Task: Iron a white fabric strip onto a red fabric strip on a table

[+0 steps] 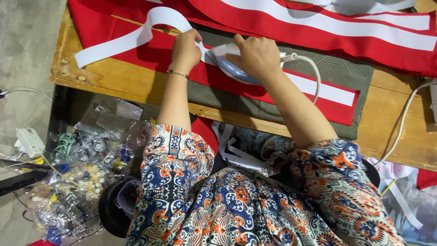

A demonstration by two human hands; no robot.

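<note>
Head view | your left hand (184, 49) pinches the white strip (132, 38) on the red cloth (255, 89) | right hand (257, 55) grips the iron (232, 68) | step: pressing strip flat | next likely needs strip kept straight ahead of the iron

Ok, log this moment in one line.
left hand: pinching white strip | right hand: gripping iron | iron on strip over red cloth | bench

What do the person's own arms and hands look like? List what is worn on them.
Both hands are bare, without gloves. The left hand has a thin gold-coloured bracelet at the wrist. The right hand shows no jewellery. Both forearms are bare below short, loose sleeves printed with a paisley pattern in navy, orange, red and cream.
</note>
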